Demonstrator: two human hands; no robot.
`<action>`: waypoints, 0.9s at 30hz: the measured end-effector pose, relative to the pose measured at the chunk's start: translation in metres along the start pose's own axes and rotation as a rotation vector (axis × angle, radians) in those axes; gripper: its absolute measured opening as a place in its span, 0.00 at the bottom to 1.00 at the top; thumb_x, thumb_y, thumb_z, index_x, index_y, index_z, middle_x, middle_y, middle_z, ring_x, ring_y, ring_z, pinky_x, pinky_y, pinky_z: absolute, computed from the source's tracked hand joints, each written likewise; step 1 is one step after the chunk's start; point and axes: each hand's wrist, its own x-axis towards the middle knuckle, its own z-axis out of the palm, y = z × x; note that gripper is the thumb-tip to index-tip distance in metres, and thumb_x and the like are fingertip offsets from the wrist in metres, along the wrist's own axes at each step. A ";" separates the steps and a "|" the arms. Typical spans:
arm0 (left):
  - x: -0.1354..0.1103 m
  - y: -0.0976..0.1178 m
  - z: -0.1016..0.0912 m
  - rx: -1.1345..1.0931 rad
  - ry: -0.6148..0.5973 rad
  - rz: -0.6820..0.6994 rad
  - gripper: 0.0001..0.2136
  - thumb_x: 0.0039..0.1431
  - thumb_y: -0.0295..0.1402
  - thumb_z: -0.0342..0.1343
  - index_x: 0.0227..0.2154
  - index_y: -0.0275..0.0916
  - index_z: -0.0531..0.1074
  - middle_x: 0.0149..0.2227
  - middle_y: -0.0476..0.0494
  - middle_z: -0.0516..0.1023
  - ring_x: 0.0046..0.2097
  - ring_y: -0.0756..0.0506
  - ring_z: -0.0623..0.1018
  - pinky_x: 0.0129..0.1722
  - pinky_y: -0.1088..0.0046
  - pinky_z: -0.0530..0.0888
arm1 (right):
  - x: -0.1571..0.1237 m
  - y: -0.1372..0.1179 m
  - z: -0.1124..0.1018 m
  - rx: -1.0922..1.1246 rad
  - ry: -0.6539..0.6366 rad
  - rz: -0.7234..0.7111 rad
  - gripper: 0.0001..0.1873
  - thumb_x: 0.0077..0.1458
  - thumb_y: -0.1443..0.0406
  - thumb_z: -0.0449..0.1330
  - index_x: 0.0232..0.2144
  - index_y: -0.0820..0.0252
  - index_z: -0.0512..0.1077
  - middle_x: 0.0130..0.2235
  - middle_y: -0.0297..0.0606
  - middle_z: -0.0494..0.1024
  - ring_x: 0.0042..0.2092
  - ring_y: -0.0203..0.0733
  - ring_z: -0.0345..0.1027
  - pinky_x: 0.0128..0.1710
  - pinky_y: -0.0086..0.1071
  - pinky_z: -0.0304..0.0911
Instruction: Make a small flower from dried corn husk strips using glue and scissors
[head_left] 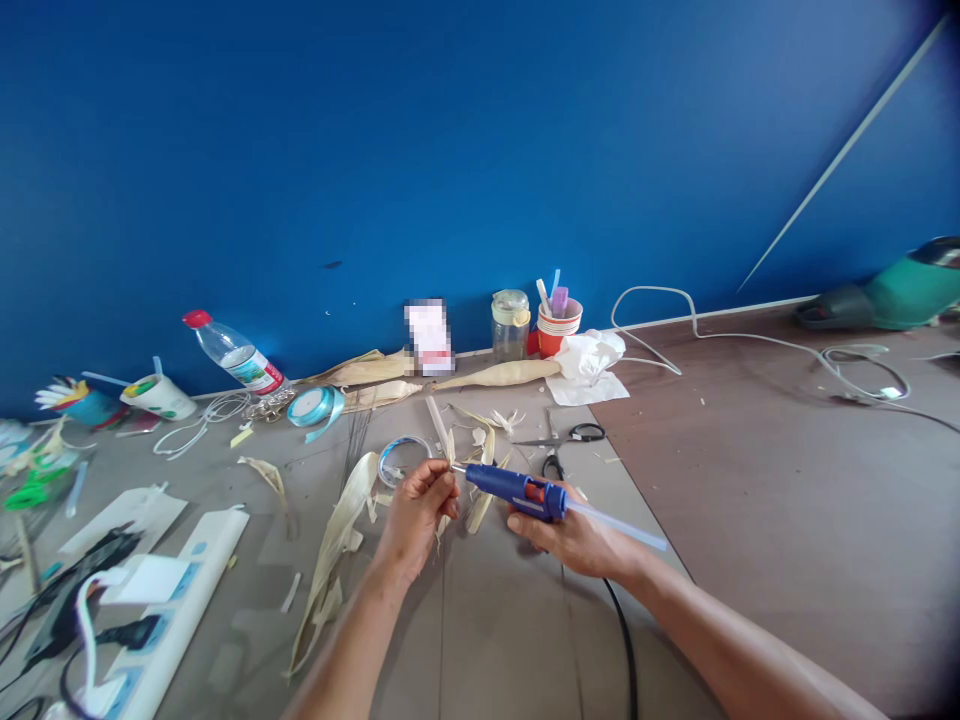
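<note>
My right hand [574, 535] grips a blue glue gun [517, 490] with a clear glue stick [622, 528] poking out of its back; its nozzle points left. My left hand [416, 510] is pinched on a small pale strip of dried husk [448, 462] held right at the nozzle tip. Both hands hover just above the grey table [495, 620]. A black cord [626, 650] runs from the gun toward me.
Dried husk pieces [337, 530], a ribbon roll [319, 405], scissors [566, 440], a wire loop [397, 455], a glass jar [511, 325], a paper cup [559, 325], a tipped water bottle [236, 355] and a white power strip [176, 600] lie around. A teal tool [892, 292] sits far right.
</note>
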 end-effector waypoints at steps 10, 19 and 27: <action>-0.002 -0.001 0.001 0.003 0.001 -0.011 0.11 0.46 0.37 0.61 0.30 0.36 0.71 0.22 0.53 0.68 0.20 0.55 0.66 0.23 0.77 0.64 | 0.001 0.006 0.002 0.029 0.025 0.001 0.13 0.51 0.56 0.56 0.27 0.61 0.64 0.22 0.30 0.62 0.23 0.31 0.53 0.22 0.26 0.52; -0.001 0.002 0.002 -0.025 0.009 -0.016 0.10 0.45 0.36 0.62 0.28 0.37 0.71 0.22 0.53 0.68 0.20 0.56 0.66 0.22 0.78 0.63 | 0.000 -0.001 0.002 -0.069 0.042 -0.013 0.11 0.49 0.58 0.57 0.24 0.59 0.63 0.20 0.28 0.61 0.23 0.30 0.48 0.22 0.26 0.51; -0.002 0.002 0.002 -0.019 0.000 -0.018 0.11 0.45 0.37 0.62 0.29 0.37 0.71 0.22 0.53 0.68 0.20 0.55 0.66 0.23 0.77 0.63 | 0.000 0.001 0.002 -0.036 0.045 0.007 0.11 0.49 0.58 0.57 0.25 0.60 0.65 0.21 0.28 0.61 0.23 0.30 0.50 0.22 0.26 0.52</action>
